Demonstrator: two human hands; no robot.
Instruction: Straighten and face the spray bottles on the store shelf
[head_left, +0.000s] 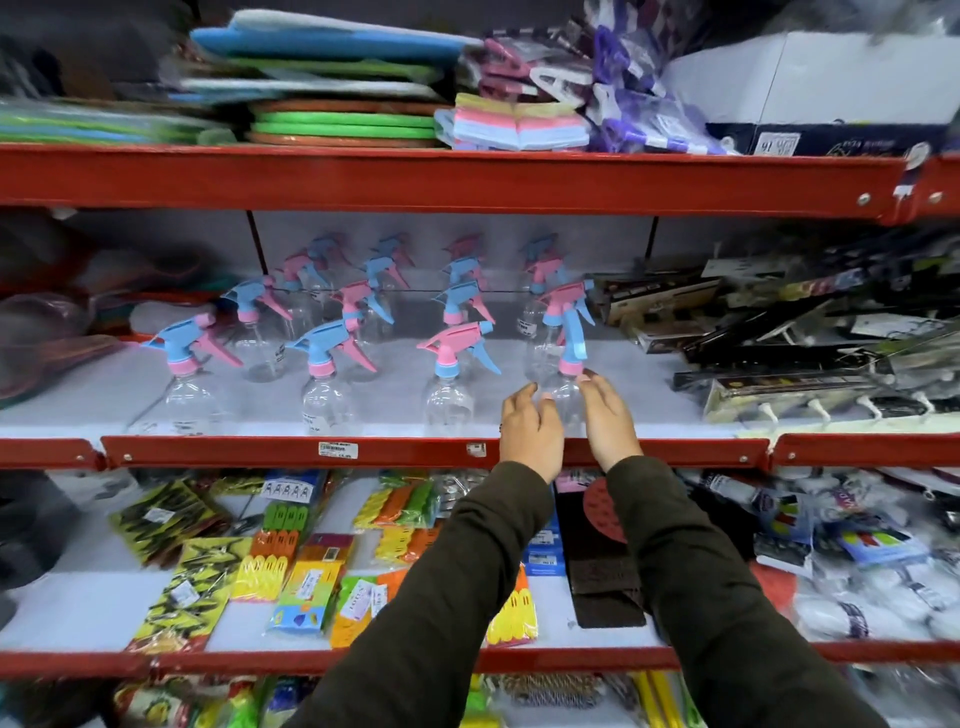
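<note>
Flanking the front-right spray bottle (567, 387), the left hand (531, 432) and right hand (609, 420) are seen with fingers loosely extended and uncurled; neither is closed around it, and actual contact with the clear body cannot be confirmed. The bottle is placed at the near edge of the middle shelf (363, 451), right end of the front row, its blue trigger head above a pink collar, nozzle direction unclear. Three more front-row bottles (323, 376) are lined up to the left, nozzles pointed left, with further rows stacked behind toward the far back panel. Black boxed goods (779, 338) are piled just right of the bottles. A price label (337, 449) is fixed on the red shelf lip. Dark sleeves (691, 571) are worn on both arms.
</note>
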